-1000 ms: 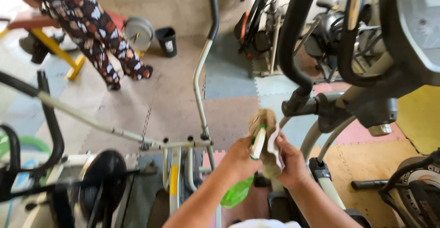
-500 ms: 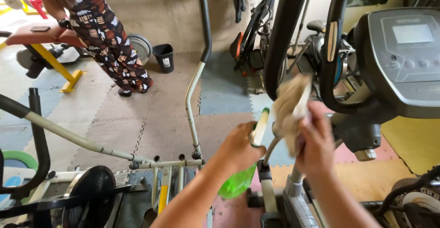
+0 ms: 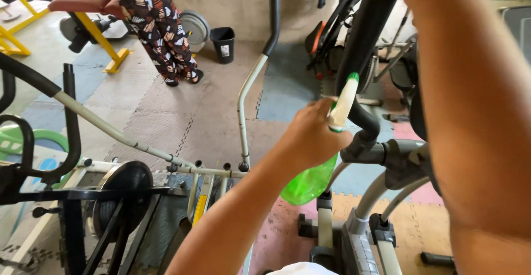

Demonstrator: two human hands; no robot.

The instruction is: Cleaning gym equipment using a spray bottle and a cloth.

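Note:
My left hand (image 3: 312, 136) grips the neck of a green translucent spray bottle (image 3: 310, 183). Its white nozzle with a green tip points up beside the black handlebar (image 3: 362, 48) of an exercise machine. My right forearm (image 3: 475, 114) fills the right side and reaches upward. The right hand itself is past the top edge, so it and the cloth it held earlier are hidden.
A person in patterned clothing (image 3: 157, 26) stands at the back left by a yellow bench (image 3: 105, 53). A black bin (image 3: 223, 44) and a weight plate (image 3: 196, 26) sit by the far wall. Another exercise machine with a black flywheel (image 3: 119, 189) is at the lower left.
My right hand has gone up with the tan cloth and left the frame at the top. The left hand keeps hold of the spray bottle, and the view has come closer to the machine.

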